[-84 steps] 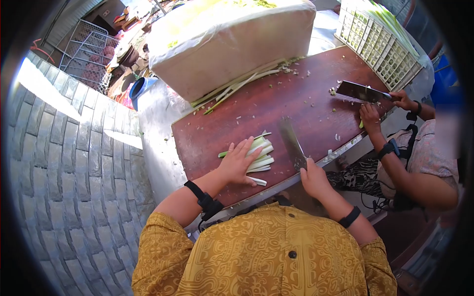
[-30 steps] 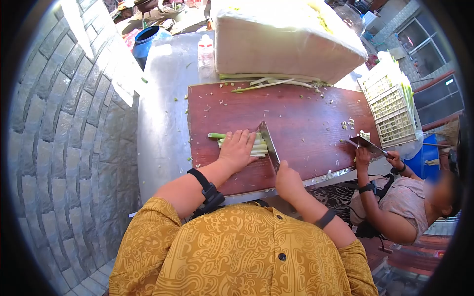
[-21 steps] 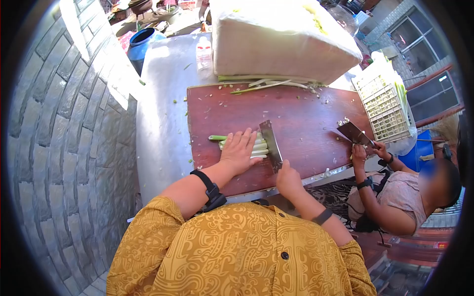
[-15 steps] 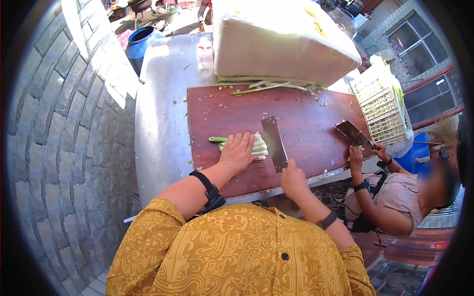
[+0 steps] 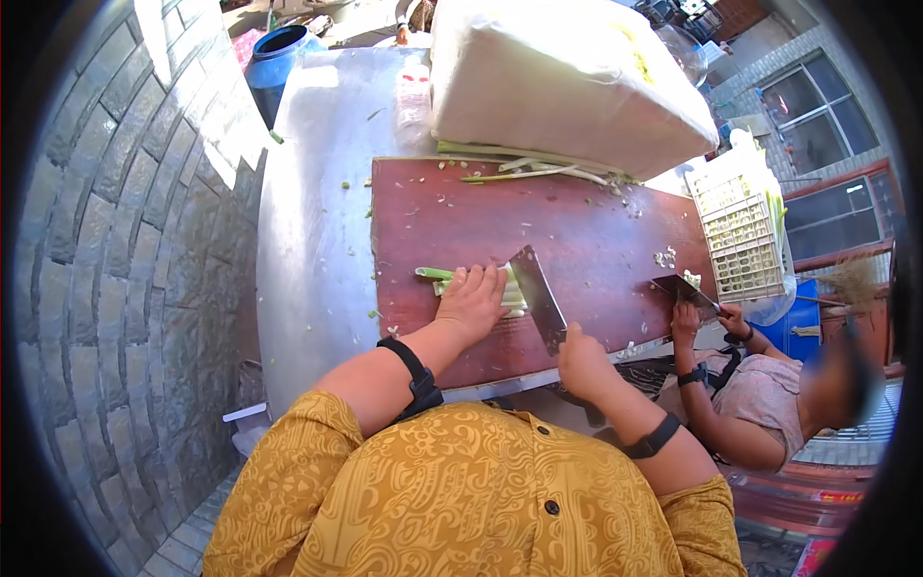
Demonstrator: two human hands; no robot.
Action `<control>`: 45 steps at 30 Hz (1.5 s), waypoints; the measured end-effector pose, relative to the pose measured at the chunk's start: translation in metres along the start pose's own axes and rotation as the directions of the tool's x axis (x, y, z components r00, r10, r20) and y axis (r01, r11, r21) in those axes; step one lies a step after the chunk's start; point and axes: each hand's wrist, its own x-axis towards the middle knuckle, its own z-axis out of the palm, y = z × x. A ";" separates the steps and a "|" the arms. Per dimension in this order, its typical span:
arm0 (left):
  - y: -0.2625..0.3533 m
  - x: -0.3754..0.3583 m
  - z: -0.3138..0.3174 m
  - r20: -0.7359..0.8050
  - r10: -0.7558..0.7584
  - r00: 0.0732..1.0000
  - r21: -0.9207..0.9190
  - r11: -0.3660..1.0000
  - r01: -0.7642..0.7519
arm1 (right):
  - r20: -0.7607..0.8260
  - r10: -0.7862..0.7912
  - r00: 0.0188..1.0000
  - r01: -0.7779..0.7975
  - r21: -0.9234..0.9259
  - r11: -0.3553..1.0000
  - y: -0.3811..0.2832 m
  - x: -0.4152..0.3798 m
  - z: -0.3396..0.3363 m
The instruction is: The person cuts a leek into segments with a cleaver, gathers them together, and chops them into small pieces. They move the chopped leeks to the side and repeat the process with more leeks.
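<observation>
On the reddish-brown cutting board point(image 5: 452, 226) lies a short bundle of green onions point(image 5: 432, 274), white cut ends facing right. My left hand point(image 5: 473, 303) presses down over the bundle, fingers curled around its top. My right hand point(image 5: 585, 363) is wrapped around the handle of a cleaver point(image 5: 540, 303). The broad blade stands close beside the cut ends, at the right of my left fingertips. Whether its edge touches the board cannot be made out.
A large white wrapped block point(image 5: 567, 96) stands behind the board, with loose green onion stalks point(image 5: 534, 163) along its foot. A plastic bottle point(image 5: 413, 106) is at back left. Rightward, a co-worker point(image 5: 740, 404) holds another cleaver point(image 5: 685, 288) near a white crate point(image 5: 738, 240).
My right hand has brought the cleaver left, against the bundle's cut end. The co-worker's cleaver has come lower, and chopped bits show beside it. The view has shifted slightly.
</observation>
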 end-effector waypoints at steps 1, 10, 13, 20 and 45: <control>-0.001 -0.001 0.000 -0.002 0.003 1.000 -0.005 1.000 -0.003 | 0.010 0.003 1.000 -0.003 -0.001 1.000 0.000 0.001 -0.001; -0.003 -0.002 0.002 -0.076 0.004 0.997 -0.041 0.999 -0.007 | -0.100 -0.010 0.995 0.016 0.058 0.998 -0.004 0.056 0.041; -0.001 -0.001 -0.001 -0.053 -0.004 0.999 -0.027 1.000 0.003 | -0.180 0.009 0.984 0.009 0.098 0.995 -0.004 0.063 0.049; -0.004 0.003 -0.002 0.038 -0.016 0.999 0.003 1.000 0.016 | -0.301 0.128 0.945 0.002 0.394 0.919 0.030 0.065 0.061; -0.015 0.019 -0.040 0.297 0.032 0.954 -0.038 0.999 -0.022 | -0.190 -0.001 0.982 0.068 0.347 0.935 0.021 -0.017 0.021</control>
